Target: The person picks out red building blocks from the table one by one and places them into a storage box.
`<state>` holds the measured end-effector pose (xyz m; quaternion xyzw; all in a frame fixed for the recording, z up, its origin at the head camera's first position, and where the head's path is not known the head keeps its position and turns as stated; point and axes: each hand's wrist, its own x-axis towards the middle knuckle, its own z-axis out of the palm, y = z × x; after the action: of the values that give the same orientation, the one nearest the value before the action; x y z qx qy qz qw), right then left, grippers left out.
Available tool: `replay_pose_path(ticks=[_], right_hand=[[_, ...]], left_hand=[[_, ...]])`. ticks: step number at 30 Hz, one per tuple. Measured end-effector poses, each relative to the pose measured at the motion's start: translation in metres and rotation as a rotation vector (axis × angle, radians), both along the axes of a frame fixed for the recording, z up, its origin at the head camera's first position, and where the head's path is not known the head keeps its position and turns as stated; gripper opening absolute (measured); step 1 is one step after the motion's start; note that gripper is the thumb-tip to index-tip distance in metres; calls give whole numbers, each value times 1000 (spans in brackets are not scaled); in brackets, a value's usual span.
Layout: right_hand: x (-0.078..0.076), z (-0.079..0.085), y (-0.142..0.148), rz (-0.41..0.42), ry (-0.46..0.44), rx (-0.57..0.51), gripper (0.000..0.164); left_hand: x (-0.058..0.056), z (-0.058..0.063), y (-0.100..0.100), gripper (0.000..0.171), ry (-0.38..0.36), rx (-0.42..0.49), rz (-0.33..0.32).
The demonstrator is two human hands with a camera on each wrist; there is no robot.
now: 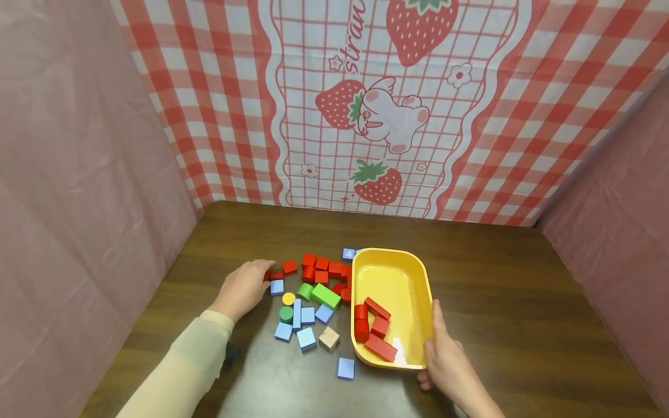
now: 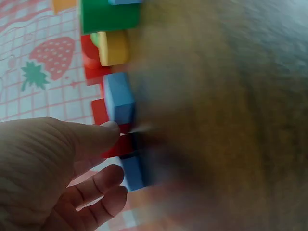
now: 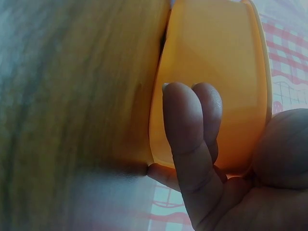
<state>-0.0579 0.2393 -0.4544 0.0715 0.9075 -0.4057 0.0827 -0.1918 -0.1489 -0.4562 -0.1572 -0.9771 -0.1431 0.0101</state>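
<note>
My left hand [image 1: 245,290] is at the left end of the block group. Its thumb and fingertips pinch a red block [image 2: 118,146], mostly covered by the fingers in the head view. A blue block [image 1: 277,287] lies just beside those fingertips. With my right hand [image 1: 449,360] I hold the yellow bin [image 1: 424,278] at its near right corner. In the right wrist view, fingers [image 3: 184,115] of that hand stretch along the bin's outer wall. Several red blocks [image 1: 380,326] lie inside the bin, toward its near left side.
Several red blocks [image 1: 322,264] cluster left of the bin. Nearer are a light green block [image 1: 326,296], a yellow round [image 1: 288,299], a dark green round [image 1: 286,314], several blue blocks [image 1: 306,339] and a plain wooden block [image 1: 329,338]. A strawberry-print cloth [image 1: 235,116] hangs behind the table.
</note>
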Motion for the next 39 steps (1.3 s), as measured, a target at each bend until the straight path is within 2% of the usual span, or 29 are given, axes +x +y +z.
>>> replay_pose_path(ticks=[6, 14, 19, 24, 26, 29, 32, 36, 39], right_hand=[[0, -1, -1, -7, -14, -2, 78], [1, -2, -1, -4, -16, 1, 77], [2, -2, -1, 1, -6, 1, 78], [1, -2, 0, 2, -3, 4, 78], [1, -1, 0, 3, -6, 7, 78], [1, -1, 0, 2, -12, 8, 78], [1, -2, 1, 1, -13, 5, 78], [0, -1, 1, -1, -4, -2, 78], [0, -1, 1, -1, 1, -9, 77]], left_hand=[[-1, -11, 0, 41, -18, 9, 12], [0, -13, -1, 38, -44, 54, 18], [3, -4, 1, 40, -28, 90, 21], [13, 14, 22, 39, 77, 164, -14], [21, 22, 39, 37, 115, 209, -52], [38, 34, 70, 35, 129, 280, -135], [55, 41, 100, 33, 122, 310, -262], [72, 41, 137, 29, 96, 282, -440], [77, 38, 158, 25, 94, 240, -521]])
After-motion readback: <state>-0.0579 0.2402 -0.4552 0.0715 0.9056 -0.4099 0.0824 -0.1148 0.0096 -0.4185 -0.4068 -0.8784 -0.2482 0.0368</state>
